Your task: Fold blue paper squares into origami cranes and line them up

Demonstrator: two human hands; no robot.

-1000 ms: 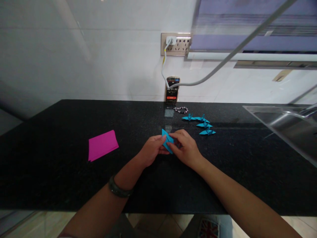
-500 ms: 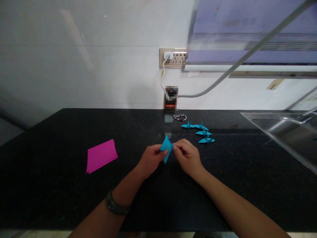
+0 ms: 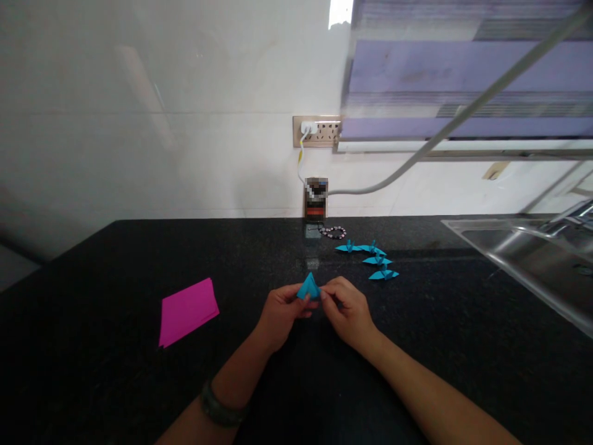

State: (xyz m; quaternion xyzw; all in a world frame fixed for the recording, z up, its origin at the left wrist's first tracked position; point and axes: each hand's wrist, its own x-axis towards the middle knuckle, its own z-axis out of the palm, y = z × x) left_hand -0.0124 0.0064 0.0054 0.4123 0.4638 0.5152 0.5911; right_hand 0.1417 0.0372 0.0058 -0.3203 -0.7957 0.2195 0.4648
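Note:
A partly folded piece of blue origami paper (image 3: 307, 287) is held above the dark counter, its upper end pointed. My left hand (image 3: 281, 314) pinches it from the left, thumb across its lower front. From the right, the thumb and fingertips of my right hand (image 3: 346, 304) are closed on its edge. Several finished blue paper cranes (image 3: 380, 261) stand in a bent row beyond my right hand. Left of my hands lies a small stack of pink paper sheets (image 3: 189, 313).
The black countertop (image 3: 111, 383) meets a white wall. A phone-like device (image 3: 316, 201), blurred out, leans there with a cable and a beaded strap (image 3: 334, 233). A metal sink (image 3: 546, 259) is set in at the right. A grey hose (image 3: 445, 133) crosses the upper right.
The lower point of the blue paper no longer shows, so it now looks like a triangle. Both hands still hold it. The whole view has tilted upward slightly.

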